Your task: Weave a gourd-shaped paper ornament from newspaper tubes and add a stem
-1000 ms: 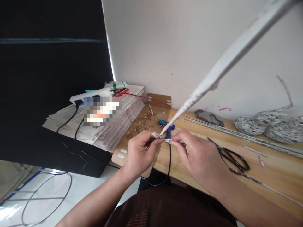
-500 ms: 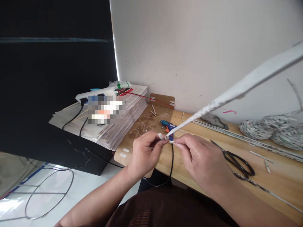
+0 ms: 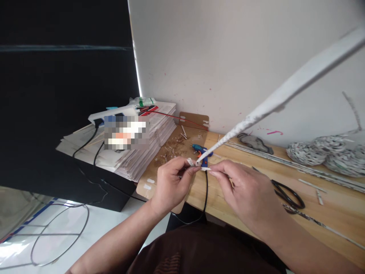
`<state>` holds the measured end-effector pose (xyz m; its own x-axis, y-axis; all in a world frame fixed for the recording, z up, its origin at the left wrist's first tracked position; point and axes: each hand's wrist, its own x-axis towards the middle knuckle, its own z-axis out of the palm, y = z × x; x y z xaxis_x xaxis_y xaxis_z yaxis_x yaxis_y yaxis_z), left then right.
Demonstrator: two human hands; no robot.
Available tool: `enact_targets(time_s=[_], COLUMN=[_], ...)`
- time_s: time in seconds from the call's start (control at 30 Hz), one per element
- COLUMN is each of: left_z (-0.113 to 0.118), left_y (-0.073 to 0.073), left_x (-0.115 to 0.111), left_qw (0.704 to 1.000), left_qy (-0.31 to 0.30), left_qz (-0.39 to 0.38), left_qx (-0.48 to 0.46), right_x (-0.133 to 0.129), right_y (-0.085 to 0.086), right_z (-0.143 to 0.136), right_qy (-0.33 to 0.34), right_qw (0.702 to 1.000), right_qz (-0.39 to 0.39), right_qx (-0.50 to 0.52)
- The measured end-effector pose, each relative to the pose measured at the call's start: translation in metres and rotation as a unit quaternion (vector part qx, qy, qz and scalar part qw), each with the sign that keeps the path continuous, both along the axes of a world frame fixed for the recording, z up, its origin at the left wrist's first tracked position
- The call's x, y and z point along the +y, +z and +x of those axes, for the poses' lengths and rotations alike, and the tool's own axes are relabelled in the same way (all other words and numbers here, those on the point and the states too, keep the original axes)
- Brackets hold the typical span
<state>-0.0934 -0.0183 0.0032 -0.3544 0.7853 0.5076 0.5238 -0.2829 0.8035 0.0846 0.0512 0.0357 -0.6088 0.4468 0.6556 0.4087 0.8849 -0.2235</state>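
**Firm Pinch, Light Pull at the Tip of a Wrapped Rod**

The left hand (image 3: 171,179) closes its fingertips at the lower end of a white wrapped rod (image 3: 242,125), which slants up and right above the worktop (image 3: 336,207). A short paper end (image 3: 190,162) pokes up beside those fingers. Good work here calls for a close, firm pinch at the tip, without crushing the paper. Just beside it, the right hand (image 3: 248,186) grips a narrow white strip (image 3: 205,169) between thumb and forefinger; an even, gentle pull, flat and untwisted, would best avoid tearing. Whether strip and paper end are one piece cannot be told.

Counted from the left: one wire frame (image 3: 55,234), one power strip (image 3: 119,112), one tall paper stack (image 3: 142,163), one glue gun (image 3: 197,147) behind the fingertips and one pair of scissors (image 3: 302,199), partly hidden. Two short paper pieces (image 3: 312,185) lie beyond the scissors. The thin rods (image 3: 285,162) and woven coils (image 3: 302,154) overlap too much to count.
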Motion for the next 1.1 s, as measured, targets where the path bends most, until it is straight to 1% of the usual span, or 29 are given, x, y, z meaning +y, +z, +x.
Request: enact_targets(time_s=[0.13,0.2,0.4,0.6,0.8,0.93,1.0,1.1], left_z=[-0.001,-0.0022,-0.0044,-0.0022,-0.0026,-0.0021,-0.0025,-0.0036], left_y=[-0.0028,-0.0039,-0.0046,-0.0054,-0.0045,-0.0044,-0.0046,-0.005], left_x=[0.0003,-0.0003,-0.0012,-0.0013,-0.0025,-0.0028,-0.0031,-0.0034], left_qw=[1.0,1.0,0.999,1.0,0.999,1.0,1.0,0.999], left_qy=[-0.011,-0.006,0.022,0.017,0.023,0.023,0.021,0.023], left_qz=[-0.003,-0.003,-0.012,-0.01,-0.018,-0.016,-0.021,-0.033], left_qx=[-0.011,-0.01,0.022,0.02,0.014,0.012,0.009,-0.005], right_x=[0.0004,0.001,0.0022,0.0,-0.0015,-0.0012,-0.0014,-0.0029], right_y=[-0.0011,-0.0008,0.0038,0.0027,0.0037,0.0031,0.0034,0.0054], right_z=[-0.0003,0.0001,0.0041,0.0012,0.0024,0.0007,0.0009,0.0024], right_qy=[0.006,0.007,-0.008,-0.004,0.014,0.016,0.017,0.013], right_qw=[1.0,0.999,0.999,0.998,1.0,1.0,1.0,0.998], right_qz=[-0.026,-0.031,0.008,0.038,-0.006,-0.011,0.004,0.054], right_qx=[-0.008,-0.018,-0.041,-0.045,-0.024,-0.018,-0.017,-0.018])
